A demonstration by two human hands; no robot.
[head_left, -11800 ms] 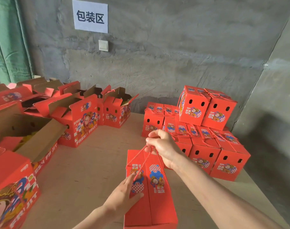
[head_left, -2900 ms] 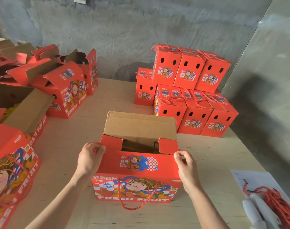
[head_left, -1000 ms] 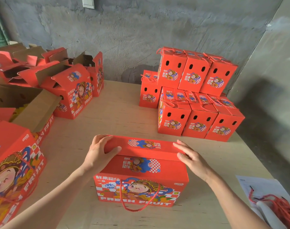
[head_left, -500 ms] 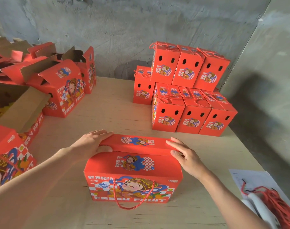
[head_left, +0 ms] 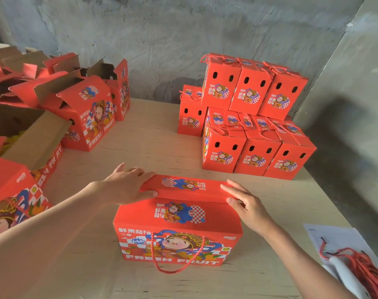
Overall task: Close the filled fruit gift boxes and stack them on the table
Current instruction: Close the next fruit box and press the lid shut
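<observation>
Left of the gift box, open red cardboard boxes (head_left: 84,117) stand with brown corrugated flaps raised on the pale plywood desk (head_left: 153,143). The left hand (head_left: 127,186) lies on the gift box's left end, its grip spread flat with the fingers straight on the top flap. The gift box (head_left: 177,223) stands on the desk before the person, its long axis running left to right. Its printed front and red rope handle (head_left: 175,270) face the person, and its lid is down. The right hand (head_left: 246,203) rests on its right end, grip likewise flat and spread. Beyond the gift box to the right, closed boxes (head_left: 255,130) are stacked two high. Nearer on the right, red cords (head_left: 364,268) lie on a paper sheet (head_left: 334,236).
</observation>
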